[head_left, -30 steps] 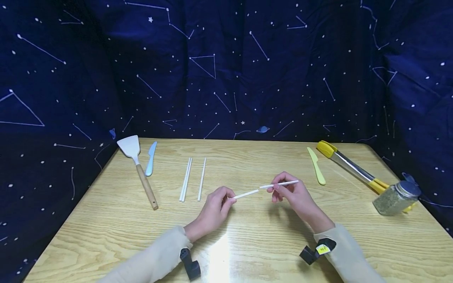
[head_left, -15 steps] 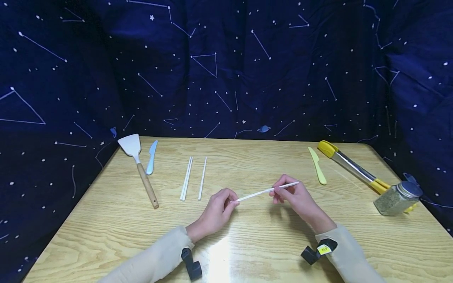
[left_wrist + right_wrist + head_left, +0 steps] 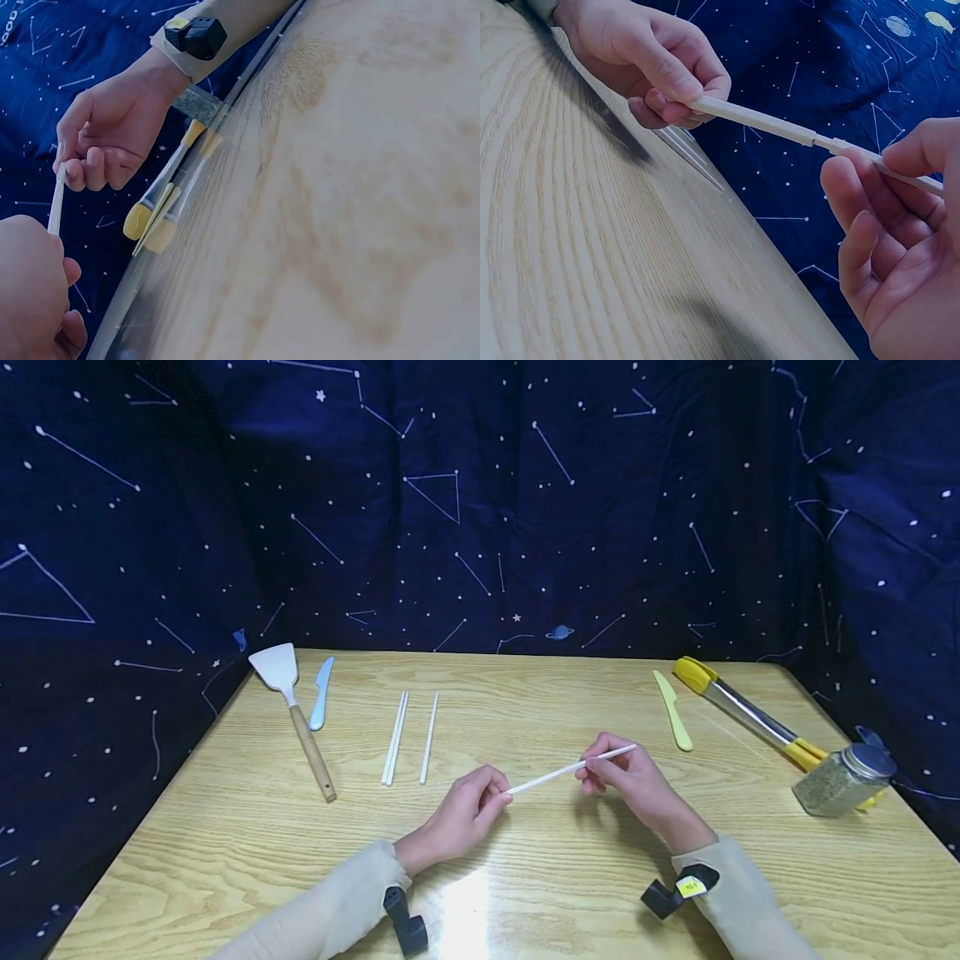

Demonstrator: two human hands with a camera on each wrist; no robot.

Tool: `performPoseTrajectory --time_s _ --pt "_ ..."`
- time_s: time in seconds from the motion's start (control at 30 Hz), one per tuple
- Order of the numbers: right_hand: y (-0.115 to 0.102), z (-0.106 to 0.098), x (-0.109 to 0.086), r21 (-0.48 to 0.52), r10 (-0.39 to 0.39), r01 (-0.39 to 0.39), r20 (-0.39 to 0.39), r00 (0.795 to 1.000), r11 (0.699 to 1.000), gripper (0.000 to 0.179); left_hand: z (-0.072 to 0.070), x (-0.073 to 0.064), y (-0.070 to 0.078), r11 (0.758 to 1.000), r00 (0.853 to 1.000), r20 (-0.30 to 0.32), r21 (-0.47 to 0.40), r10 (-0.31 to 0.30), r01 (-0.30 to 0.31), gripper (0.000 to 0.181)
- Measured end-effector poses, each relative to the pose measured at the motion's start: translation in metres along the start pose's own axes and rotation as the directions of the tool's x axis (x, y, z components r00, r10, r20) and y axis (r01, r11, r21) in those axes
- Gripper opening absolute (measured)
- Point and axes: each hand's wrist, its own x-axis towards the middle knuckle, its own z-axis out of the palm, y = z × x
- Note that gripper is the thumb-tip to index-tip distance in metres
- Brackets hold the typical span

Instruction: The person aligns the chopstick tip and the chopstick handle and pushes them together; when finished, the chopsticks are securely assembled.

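Note:
My left hand (image 3: 465,814) pinches one half of a two-piece white chopstick (image 3: 750,118) between thumb and fingers. The other half is pinched by my right hand (image 3: 630,781). Both halves line up end to end above the table, rising slightly toward the right in the head view. A thin metal joint (image 3: 822,142) shows between them in the right wrist view, with a short length exposed beside my right fingertips. Left of my hands lie a single white chopstick (image 3: 429,739) and two more white chopsticks (image 3: 394,739) side by side.
A white spatula (image 3: 307,747) with a wooden handle and a blue knife (image 3: 321,695) lie at the left of the table (image 3: 525,693). On the right are a green knife (image 3: 672,712), yellow-tipped tongs (image 3: 742,706) and a glass jar of dried herbs (image 3: 832,785).
The two chopstick halves, apart with a small gap one second ago, have come together in one line. My left hand has shifted slightly right and toward me; my right hand has barely moved.

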Motion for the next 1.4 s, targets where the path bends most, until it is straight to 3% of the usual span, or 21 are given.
performPoseTrajectory --time_s 0.2,0.43,0.9,1.03,1.23,1.4 --pt "0.002 0.004 0.002 -0.009 -0.004 0.004 0.020 1.000 1.000 0.012 -0.002 -0.002 -0.001 0.996 0.998 0.032 -0.073 -0.057 0.059 0.007" --pt "0.004 0.005 0.003 0.011 -0.015 0.014 0.042 0.999 1.000 0.012 -0.003 -0.004 -0.003 0.997 0.999 0.036 -0.066 -0.040 0.042 0.007" --pt "0.007 0.011 0.003 0.017 0.037 -0.038 0.075 0.997 0.999 0.019 -0.004 -0.002 0.003 0.993 0.992 0.091 -0.072 -0.090 0.097 0.004" --pt "0.010 0.014 0.002 -0.016 0.056 -0.056 0.047 0.997 0.998 0.024 -0.004 -0.002 0.002 0.989 0.987 0.109 -0.075 -0.118 0.127 0.004" --pt "0.009 0.022 0.002 -0.068 0.142 -0.141 0.004 0.990 0.988 0.036 0.002 -0.001 0.001 0.975 0.971 0.200 -0.148 -0.133 0.164 0.007" --pt "0.008 0.025 0.002 -0.023 0.149 -0.149 -0.010 0.989 0.989 0.033 0.002 -0.001 0.000 0.941 0.967 0.242 -0.304 -0.075 0.149 0.024"
